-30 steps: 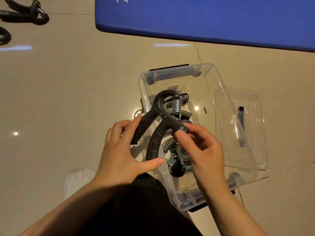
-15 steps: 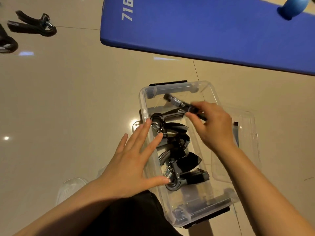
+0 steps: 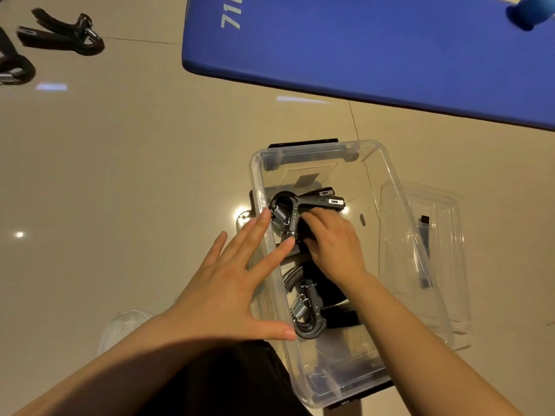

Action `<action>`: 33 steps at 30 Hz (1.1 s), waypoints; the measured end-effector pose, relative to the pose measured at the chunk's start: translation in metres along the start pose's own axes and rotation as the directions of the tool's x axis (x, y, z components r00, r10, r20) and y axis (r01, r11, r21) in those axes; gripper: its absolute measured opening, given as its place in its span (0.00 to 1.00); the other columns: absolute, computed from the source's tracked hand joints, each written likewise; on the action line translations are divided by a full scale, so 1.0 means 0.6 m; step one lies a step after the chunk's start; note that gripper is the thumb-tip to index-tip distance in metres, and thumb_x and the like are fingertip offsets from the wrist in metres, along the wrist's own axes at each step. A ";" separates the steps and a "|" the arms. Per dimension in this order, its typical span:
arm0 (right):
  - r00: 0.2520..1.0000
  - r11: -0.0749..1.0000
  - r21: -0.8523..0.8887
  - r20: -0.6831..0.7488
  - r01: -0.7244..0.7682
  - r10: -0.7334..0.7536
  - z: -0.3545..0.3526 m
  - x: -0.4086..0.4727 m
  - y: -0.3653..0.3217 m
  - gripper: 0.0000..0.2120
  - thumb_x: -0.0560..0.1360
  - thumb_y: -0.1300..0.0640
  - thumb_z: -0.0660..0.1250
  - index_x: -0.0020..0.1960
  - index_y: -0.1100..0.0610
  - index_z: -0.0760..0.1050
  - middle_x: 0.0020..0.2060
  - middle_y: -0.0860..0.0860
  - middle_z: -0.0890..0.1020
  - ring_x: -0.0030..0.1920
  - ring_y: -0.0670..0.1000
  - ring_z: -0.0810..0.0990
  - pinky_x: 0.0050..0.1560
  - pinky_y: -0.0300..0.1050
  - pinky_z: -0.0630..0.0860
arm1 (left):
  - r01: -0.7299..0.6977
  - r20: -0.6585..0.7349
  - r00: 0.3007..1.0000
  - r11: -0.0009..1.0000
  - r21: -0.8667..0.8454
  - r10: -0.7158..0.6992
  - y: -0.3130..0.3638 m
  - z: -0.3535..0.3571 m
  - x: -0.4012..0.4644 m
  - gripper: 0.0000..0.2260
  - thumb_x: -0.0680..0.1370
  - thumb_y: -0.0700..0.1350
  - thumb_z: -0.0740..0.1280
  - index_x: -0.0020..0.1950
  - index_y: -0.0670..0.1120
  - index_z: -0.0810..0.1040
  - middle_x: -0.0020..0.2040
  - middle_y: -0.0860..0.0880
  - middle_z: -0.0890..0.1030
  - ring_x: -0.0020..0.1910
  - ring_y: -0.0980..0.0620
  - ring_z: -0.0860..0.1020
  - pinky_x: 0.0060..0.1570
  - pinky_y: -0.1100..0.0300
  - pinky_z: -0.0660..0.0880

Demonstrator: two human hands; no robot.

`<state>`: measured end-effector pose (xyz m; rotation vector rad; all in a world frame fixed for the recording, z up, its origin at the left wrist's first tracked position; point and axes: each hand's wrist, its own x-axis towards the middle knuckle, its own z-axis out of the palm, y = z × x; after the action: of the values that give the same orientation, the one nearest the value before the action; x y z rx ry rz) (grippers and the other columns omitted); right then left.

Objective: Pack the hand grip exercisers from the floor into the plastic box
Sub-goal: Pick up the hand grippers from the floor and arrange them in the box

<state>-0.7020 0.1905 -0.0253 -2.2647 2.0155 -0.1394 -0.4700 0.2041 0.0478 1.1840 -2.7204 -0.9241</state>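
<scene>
Fingers: left hand (image 3: 222, 295) spread flat over box rim (image 3: 264, 265) | right hand (image 3: 333, 244) grips exerciser (image 3: 292, 214) inside, near left wall

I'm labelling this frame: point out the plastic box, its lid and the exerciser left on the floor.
plastic box (image 3: 387, 159): head view, far rim.
lid (image 3: 447, 235): head view, clear panel.
exerciser (image 3: 64, 36): head view, black handle.

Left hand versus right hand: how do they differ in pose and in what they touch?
The left hand is spread flat with straight fingers over the near wall of the plastic box, holding nothing; the right hand reaches inside the box, fingers curled on a hand grip exerciser. The left hand lies mostly outside the box; the right hand is in it. Both are bare.
</scene>
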 end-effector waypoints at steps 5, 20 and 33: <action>0.955 0.986 -0.125 0.260 -0.110 0.140 -0.017 0.023 0.053 0.40 0.67 0.56 0.74 0.74 0.55 0.59 0.72 0.57 0.63 0.70 0.59 0.63 0.64 0.54 0.65 | 0.008 0.020 1.000 1.000 0.012 -0.008 0.000 -0.001 0.000 0.48 0.63 0.79 0.56 0.70 0.65 0.29 0.69 0.54 0.22 0.68 0.57 0.24 0.65 0.53 0.29; 0.983 0.917 -0.391 0.181 0.072 0.000 -0.004 0.057 0.052 0.41 0.59 0.56 0.78 0.70 0.54 0.68 0.61 0.59 0.74 0.59 0.61 0.74 0.57 0.58 0.70 | 0.011 0.051 0.999 1.000 0.018 -0.011 -0.010 0.002 0.002 0.49 0.61 0.80 0.56 0.71 0.66 0.30 0.70 0.55 0.22 0.69 0.55 0.24 0.67 0.49 0.31; 0.948 0.931 -0.363 0.310 0.044 0.077 -0.019 0.053 0.051 0.40 0.70 0.62 0.68 0.77 0.53 0.53 0.71 0.61 0.62 0.59 0.60 0.73 0.60 0.52 0.67 | 0.022 0.053 0.998 1.000 0.016 -0.023 -0.009 0.005 0.002 0.48 0.60 0.80 0.54 0.69 0.68 0.28 0.69 0.55 0.22 0.69 0.54 0.24 0.66 0.47 0.31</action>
<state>-0.7297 0.1551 -0.0183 -2.2757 2.0121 0.6198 -0.4681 0.2016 0.0422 1.2122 -2.7661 -0.9520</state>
